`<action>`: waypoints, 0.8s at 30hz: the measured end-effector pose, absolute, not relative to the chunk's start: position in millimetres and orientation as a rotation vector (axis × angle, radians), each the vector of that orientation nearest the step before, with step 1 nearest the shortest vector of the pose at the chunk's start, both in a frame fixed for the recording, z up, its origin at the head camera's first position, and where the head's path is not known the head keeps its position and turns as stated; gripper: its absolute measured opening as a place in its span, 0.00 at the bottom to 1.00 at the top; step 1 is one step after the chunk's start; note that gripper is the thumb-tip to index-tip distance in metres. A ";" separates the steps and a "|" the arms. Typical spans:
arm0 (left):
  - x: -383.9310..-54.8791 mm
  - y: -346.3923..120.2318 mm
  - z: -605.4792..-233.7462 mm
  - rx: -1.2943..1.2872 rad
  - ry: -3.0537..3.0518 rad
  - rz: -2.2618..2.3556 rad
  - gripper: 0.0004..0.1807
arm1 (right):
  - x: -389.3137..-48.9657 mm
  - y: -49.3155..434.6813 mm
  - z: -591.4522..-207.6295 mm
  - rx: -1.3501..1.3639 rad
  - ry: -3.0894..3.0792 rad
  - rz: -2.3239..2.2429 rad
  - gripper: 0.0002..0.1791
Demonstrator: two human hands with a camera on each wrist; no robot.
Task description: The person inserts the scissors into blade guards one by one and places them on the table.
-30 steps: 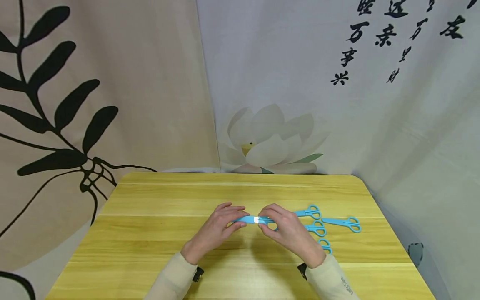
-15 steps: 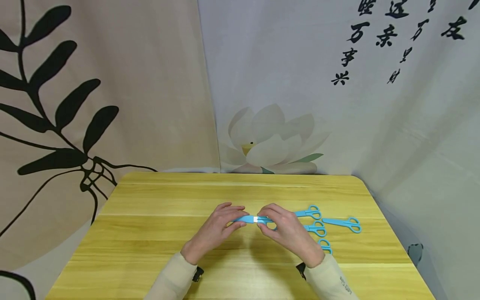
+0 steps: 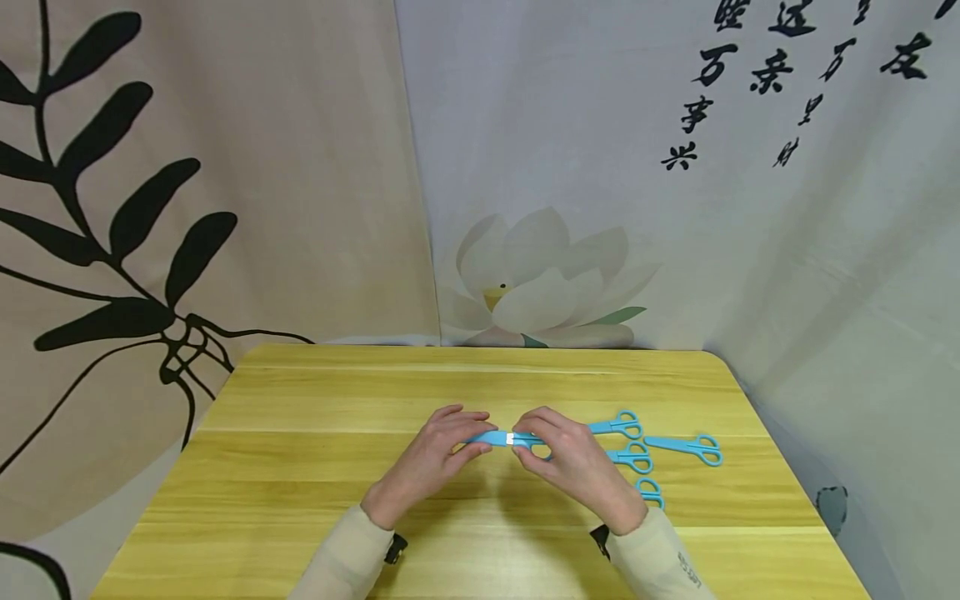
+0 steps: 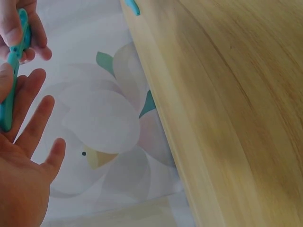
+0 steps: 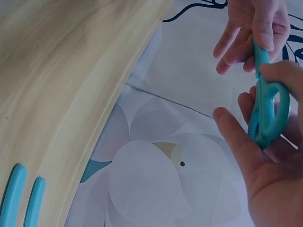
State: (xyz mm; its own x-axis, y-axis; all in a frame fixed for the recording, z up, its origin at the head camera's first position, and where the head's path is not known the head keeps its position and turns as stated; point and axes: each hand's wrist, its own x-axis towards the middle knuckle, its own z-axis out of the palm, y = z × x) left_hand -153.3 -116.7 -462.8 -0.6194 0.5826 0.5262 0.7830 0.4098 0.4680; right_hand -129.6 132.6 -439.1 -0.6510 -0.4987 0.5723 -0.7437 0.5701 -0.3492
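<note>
Both hands hold one pair of blue scissors (image 3: 491,437) level above the table, its blades in a blue cover. My left hand (image 3: 431,450) pinches the cover (image 4: 6,106) between thumb and fingers; the other fingers spread loosely in the left wrist view. With thumb and fingertips, my right hand (image 3: 573,458) grips near the pivot, and the finger loops (image 5: 279,111) show in the right wrist view. A short white patch (image 3: 510,438) lies between cover and handle in the head view; I cannot tell what it is.
More blue scissors lie right of the hands on the wooden table (image 3: 300,467): one pair at the back (image 3: 621,423), one at far right (image 3: 686,447), others partly hidden by the right hand and forearm. Printed curtains (image 3: 300,208) hang behind the table's back edge.
The right hand and the handle end have crept slightly left, toward the left hand. The left hand and the scissors on the table look unchanged.
</note>
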 end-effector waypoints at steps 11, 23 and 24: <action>-152.7 -116.4 -462.3 -1.189 -2.397 -1.042 0.13 | -129.9 131.9 -438.8 1.012 -2.390 0.819 0.11; -152.9 -116.0 -462.3 -1.196 -2.390 -1.039 0.14 | -129.6 130.7 -438.4 1.000 -2.411 0.814 0.11; -152.9 -115.9 -462.4 -1.196 -2.388 -1.037 0.14 | -129.7 130.7 -438.6 1.000 -2.409 0.815 0.11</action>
